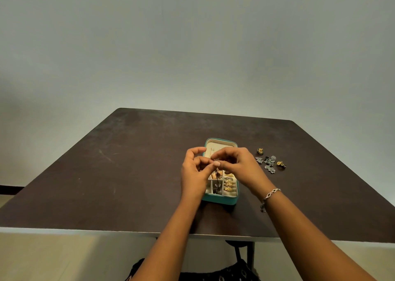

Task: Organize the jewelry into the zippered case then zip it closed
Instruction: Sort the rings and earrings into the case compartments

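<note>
A dark tabletop [128, 174] carries an open teal zippered case [220, 200] right of centre, its lid opened toward the far edge. The left hand [195, 174] and right hand [239, 165] meet above it, fingertips pinching one small dark dangling piece [217, 175]. Sorting seems midway: next, lower it into a free compartment beside the gold rings [228, 184]. Loose earrings [269, 162] wait toward the right edge; zipping remains.

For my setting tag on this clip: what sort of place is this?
Likely a plain room indoors, perhaps a home: a dark brown table before a bare pale wall, pale flooring below, and an open teal jewelry case with loose earrings beside it.
</note>
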A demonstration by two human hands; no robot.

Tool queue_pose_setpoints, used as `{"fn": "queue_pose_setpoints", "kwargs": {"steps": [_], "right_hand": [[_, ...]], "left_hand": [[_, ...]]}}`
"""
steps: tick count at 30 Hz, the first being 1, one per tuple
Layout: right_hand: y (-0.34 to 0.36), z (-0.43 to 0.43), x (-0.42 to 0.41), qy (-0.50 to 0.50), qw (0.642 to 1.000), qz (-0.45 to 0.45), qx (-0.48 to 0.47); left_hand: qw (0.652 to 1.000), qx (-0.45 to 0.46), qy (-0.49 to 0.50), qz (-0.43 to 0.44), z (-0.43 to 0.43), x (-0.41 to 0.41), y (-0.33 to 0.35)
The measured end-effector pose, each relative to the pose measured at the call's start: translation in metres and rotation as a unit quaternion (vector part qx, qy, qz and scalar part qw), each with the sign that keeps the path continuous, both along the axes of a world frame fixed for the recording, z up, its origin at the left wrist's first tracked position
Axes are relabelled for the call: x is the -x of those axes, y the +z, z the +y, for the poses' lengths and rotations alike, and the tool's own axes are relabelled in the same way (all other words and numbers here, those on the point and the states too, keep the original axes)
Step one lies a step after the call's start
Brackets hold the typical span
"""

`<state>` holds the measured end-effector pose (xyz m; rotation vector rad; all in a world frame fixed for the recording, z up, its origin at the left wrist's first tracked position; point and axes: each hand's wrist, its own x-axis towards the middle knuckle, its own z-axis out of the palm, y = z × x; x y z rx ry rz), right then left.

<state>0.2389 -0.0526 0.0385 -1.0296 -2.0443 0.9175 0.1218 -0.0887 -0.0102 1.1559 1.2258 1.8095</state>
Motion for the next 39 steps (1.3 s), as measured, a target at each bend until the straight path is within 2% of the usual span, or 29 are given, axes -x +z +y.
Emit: {"fn": "queue_pose_setpoints", "kwargs": {"steps": [7,15,20,28,39], "right_hand": [[0.000,-0.001,-0.003,-0.020,0.999,0.043,0.013],[-0.003,-0.001,-0.007,-0.038,0.999,0.005,-0.007],[-0.007,-0.002,-0.009,-0.037,0.999,-0.015,0.006],[-0.022,-0.001,-0.009,-0.050,0.997,-0.062,-0.007],[-0.033,-0.007,-0.003,-0.057,0.975,-0.207,-0.055]], "left_hand": [[0.998,0.003,0.009,0.055,-0.001,-0.002,-0.002],[0.979,0.042,0.142,0.142,-0.010,0.011,-0.027],[0.971,0.072,0.152,0.172,-0.006,0.014,-0.040],[0.964,0.104,0.148,0.193,-0.007,0.015,-0.041],[0.961,0.114,0.147,0.207,-0.007,0.014,-0.043]]}}
